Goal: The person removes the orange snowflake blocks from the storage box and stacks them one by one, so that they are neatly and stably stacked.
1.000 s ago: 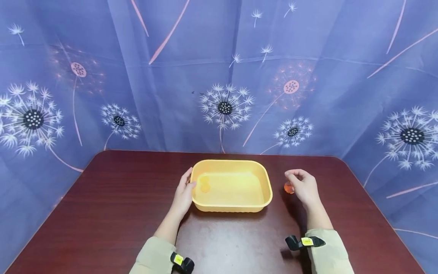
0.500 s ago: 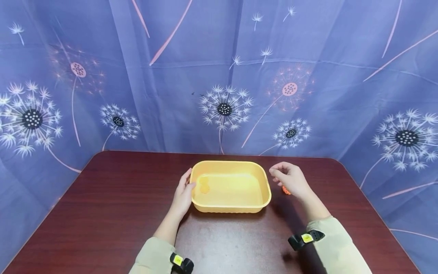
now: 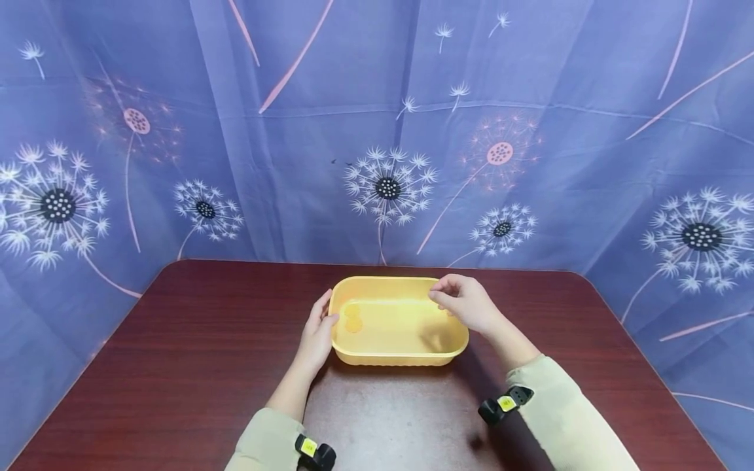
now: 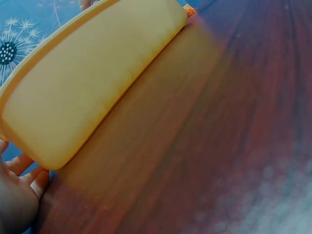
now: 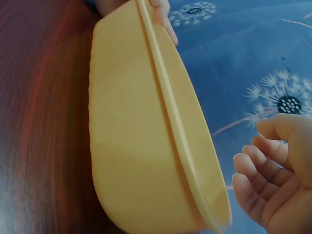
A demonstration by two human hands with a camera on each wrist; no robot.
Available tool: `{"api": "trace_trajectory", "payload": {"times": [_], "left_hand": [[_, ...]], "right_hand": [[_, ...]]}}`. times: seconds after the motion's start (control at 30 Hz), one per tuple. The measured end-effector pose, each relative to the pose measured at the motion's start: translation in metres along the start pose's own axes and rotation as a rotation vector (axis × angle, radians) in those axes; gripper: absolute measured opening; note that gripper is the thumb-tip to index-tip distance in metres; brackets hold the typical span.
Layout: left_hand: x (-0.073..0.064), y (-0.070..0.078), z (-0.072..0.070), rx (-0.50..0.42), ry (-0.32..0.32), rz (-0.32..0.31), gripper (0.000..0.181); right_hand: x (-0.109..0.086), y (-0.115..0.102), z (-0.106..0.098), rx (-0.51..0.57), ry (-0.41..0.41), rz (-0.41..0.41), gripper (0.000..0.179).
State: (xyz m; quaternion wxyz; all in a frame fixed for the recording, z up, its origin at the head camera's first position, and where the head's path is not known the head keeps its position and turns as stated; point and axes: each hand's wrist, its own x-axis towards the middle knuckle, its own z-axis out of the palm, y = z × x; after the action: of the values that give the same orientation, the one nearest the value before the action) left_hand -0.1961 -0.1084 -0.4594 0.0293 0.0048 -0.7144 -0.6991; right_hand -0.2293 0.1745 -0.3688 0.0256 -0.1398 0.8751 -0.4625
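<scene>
A yellow plastic basin (image 3: 400, 360) stands in the middle of the table. My left hand (image 3: 315, 335) grips its left end, thumb at the rim and fingers along the outer wall. Over the basin's right end is my right hand (image 3: 464, 304), thumb and index fingertips together, other fingers curled in the right wrist view. Whether something small sits in that pinch, I cannot tell. Flat, orange-tinted rounded shapes (image 3: 353, 318) show inside the basin at the left. A small orange thing (image 4: 189, 9) peeks out past the basin's far end in the left wrist view; in the head view it is hidden.
The dark red-brown table (image 3: 177, 353) reaches back to a blue dandelion-print curtain (image 3: 294, 183), which surrounds it on the visible sides. Black straps with small devices (image 3: 506, 402) sit on both sleeves.
My right hand has moved left from beside the small orange thing to over the basin's right end, its shadow now falling inside. The left hand and basin have stayed put.
</scene>
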Motion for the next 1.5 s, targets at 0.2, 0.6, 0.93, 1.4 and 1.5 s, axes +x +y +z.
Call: {"api": "trace_trajectory", "payload": {"times": [0.2, 0.6, 0.93, 1.4, 1.5], "left_hand": [[0.001, 0.0, 0.0, -0.009, -0.002, -0.004, 0.053], [0.003, -0.002, 0.0, -0.009, 0.003, 0.011, 0.054], [0.004, -0.002, 0.001, -0.01, -0.002, -0.009, 0.053], [0.002, -0.002, 0.0, -0.04, -0.009, 0.02, 0.055], [0.002, -0.002, 0.0, -0.04, -0.016, 0.03, 0.056]], "right_hand": [[0.006, -0.003, 0.015, -0.01, -0.044, -0.007, 0.015], [0.017, -0.009, 0.044, -0.067, -0.063, -0.095, 0.012], [0.02, -0.018, 0.07, -0.07, -0.104, -0.089, 0.015], [0.032, -0.027, 0.102, -0.084, -0.152, -0.089, 0.017], [0.033, -0.028, 0.105, -0.091, -0.154, -0.09, 0.016]]}}
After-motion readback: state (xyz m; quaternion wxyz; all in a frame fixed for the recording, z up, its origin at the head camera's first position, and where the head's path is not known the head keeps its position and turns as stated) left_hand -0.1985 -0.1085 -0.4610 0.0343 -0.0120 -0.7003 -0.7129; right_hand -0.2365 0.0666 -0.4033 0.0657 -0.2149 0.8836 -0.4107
